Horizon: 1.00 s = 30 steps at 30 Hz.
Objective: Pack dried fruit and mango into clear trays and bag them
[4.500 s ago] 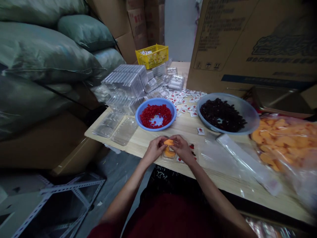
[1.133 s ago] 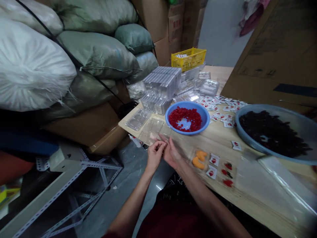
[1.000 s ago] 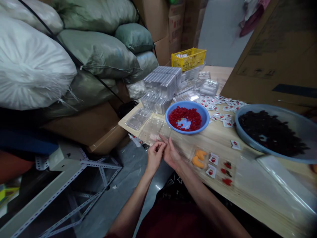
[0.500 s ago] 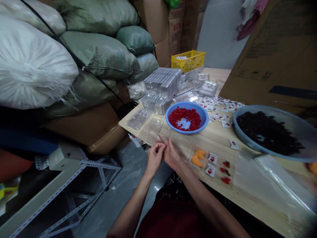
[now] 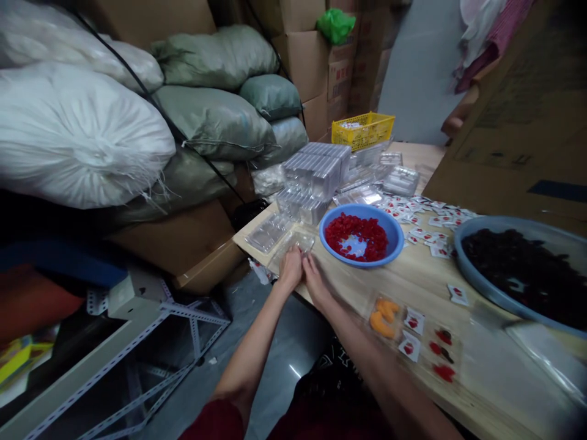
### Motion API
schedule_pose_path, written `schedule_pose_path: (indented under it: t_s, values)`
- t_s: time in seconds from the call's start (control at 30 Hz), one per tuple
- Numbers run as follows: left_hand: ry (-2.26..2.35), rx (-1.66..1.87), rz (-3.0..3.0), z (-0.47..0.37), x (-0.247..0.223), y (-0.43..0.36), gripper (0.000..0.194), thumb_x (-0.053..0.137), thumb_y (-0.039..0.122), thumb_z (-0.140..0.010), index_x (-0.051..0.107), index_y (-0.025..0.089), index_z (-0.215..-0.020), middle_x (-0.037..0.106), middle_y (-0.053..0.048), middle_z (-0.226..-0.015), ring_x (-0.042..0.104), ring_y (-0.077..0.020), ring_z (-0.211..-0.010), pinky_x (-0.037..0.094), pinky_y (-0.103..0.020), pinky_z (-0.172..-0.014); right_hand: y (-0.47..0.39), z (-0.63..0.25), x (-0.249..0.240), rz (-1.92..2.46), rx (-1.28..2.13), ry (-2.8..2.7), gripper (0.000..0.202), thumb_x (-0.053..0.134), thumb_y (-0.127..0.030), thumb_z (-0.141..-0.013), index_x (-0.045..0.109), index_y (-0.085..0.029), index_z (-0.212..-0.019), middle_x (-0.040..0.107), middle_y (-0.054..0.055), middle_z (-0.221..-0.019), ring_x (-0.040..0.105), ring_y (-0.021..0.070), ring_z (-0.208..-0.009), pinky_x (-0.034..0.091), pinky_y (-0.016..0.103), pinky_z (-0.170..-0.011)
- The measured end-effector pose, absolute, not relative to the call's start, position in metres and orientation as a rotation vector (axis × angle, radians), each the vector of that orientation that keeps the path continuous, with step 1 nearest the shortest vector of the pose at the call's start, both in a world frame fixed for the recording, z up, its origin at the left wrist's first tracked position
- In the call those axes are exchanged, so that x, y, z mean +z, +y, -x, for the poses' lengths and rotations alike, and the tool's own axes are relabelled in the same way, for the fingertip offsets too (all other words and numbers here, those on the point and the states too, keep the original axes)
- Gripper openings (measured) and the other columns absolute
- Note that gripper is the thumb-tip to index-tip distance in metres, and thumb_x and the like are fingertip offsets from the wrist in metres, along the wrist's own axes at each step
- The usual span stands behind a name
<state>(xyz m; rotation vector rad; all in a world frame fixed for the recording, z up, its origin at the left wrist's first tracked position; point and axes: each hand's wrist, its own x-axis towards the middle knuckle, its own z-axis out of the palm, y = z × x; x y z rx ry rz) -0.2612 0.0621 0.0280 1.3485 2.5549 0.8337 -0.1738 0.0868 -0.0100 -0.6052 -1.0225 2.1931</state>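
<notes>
A clear plastic tray with nothing visible in it lies at the near left edge of the table. My left hand has its fingers curled around the tray's near side. Close beside it, my right hand has its fingers together at the tray's near right corner; the fingertips are partly hidden. Just right of the hands stands a blue bowl with red pieces. Further right, a filled clear tray holds orange pieces, white sachets and red and dark pieces.
Stacked clear plastic trays stand behind, near a yellow basket. Scattered sachets lie beyond the bowl. A large basin of dark pieces and a cardboard box are on the right. Sacks and a metal frame are left.
Both hands have moved closer in over the clear tray's near side; the left fingers, pinched in front of the right hand before, now curl at the tray. The camera view has shifted.
</notes>
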Motion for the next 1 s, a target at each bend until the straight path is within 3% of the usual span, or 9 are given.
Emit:
schedule_pose_path:
  t_s: [0.07, 0.13, 0.23, 0.37, 0.6, 0.83, 1.0]
  values:
    - [2.492, 0.852, -1.353, 0.275, 0.02, 0.071, 0.012, 0.048, 0.022, -0.092, 0.057, 0.015, -0.088, 0.062, -0.006, -0.082, 0.06, -0.0192, -0.076, 0.044, -0.032, -0.078, 0.087, 0.169, -0.016, 0.616, 1.991, -1.277, 0.063, 0.06, -0.052, -0.088, 0.046, -0.029, -0.144, 0.028, -0.001, -0.161, 0.015, 0.0177, -0.15, 0.005, 0.042, -0.124]
    - [2.447, 0.848, -1.367, 0.287, 0.014, 0.075, 0.011, 0.05, 0.021, -0.09, 0.057, 0.017, -0.084, 0.061, -0.004, -0.075, 0.058, -0.0178, -0.071, 0.044, -0.03, -0.073, 0.088, 0.164, -0.019, 0.598, 1.758, -1.567, 0.059, 0.052, -0.053, -0.092, 0.045, -0.028, -0.146, 0.027, -0.001, -0.161, 0.015, 0.0169, -0.151, 0.004, 0.042, -0.125]
    - [2.393, 0.857, -1.382, 0.299, 0.007, 0.075, 0.012, 0.049, 0.021, -0.089, 0.056, 0.018, -0.08, 0.06, -0.003, -0.073, 0.056, -0.0168, -0.068, 0.043, -0.029, -0.068, 0.092, 0.161, -0.023, 0.635, 1.605, -1.786, 0.057, 0.044, -0.055, -0.096, 0.048, -0.026, -0.145, 0.031, 0.002, -0.159, 0.017, 0.0191, -0.15, 0.007, 0.046, -0.124]
    - [2.388, 0.922, -1.388, 0.31, 0.011, 0.074, 0.016, 0.044, 0.02, -0.091, 0.056, 0.018, -0.082, 0.059, -0.002, -0.074, 0.055, -0.0163, -0.072, 0.044, -0.029, -0.072, 0.095, 0.162, -0.024, 0.682, 1.538, -1.879, 0.053, 0.047, -0.055, -0.094, 0.058, -0.023, -0.136, 0.039, 0.006, -0.155, 0.02, 0.0241, -0.149, 0.009, 0.048, -0.123]
    - [2.384, 1.052, -1.487, 0.312, 0.025, 0.074, 0.01, 0.049, 0.016, -0.087, 0.055, 0.018, -0.08, 0.06, -0.01, -0.099, 0.055, -0.0218, -0.098, 0.043, -0.039, -0.094, 0.088, 0.163, -0.008, 0.633, 1.368, -1.892, 0.054, 0.043, -0.049, -0.098, 0.046, -0.024, -0.146, 0.028, 0.005, -0.161, 0.019, 0.0223, -0.149, 0.01, 0.047, -0.122]
    - [2.322, 1.289, -1.501, 0.295, 0.049, 0.061, 0.014, 0.04, 0.021, -0.096, 0.05, 0.02, -0.087, 0.058, -0.015, -0.125, 0.053, -0.0219, -0.12, 0.039, -0.042, -0.106, 0.086, 0.153, 0.003, 0.679, 1.547, -1.671, 0.049, 0.049, -0.052, -0.095, 0.06, -0.025, -0.134, 0.048, 0.007, -0.149, 0.036, 0.024, -0.142, 0.02, 0.045, -0.121]
    - [1.854, 1.695, -1.221, 0.259, 0.101, 0.02, 0.022, 0.043, 0.041, -0.099, 0.047, 0.021, -0.089, 0.053, -0.014, -0.143, 0.057, -0.0239, -0.124, 0.04, -0.044, -0.107, 0.091, 0.119, 0.031, 0.669, 1.752, -1.499, 0.046, 0.058, -0.051, -0.092, 0.063, -0.026, -0.129, 0.057, 0.007, -0.141, 0.047, 0.0244, -0.133, 0.027, 0.045, -0.118]
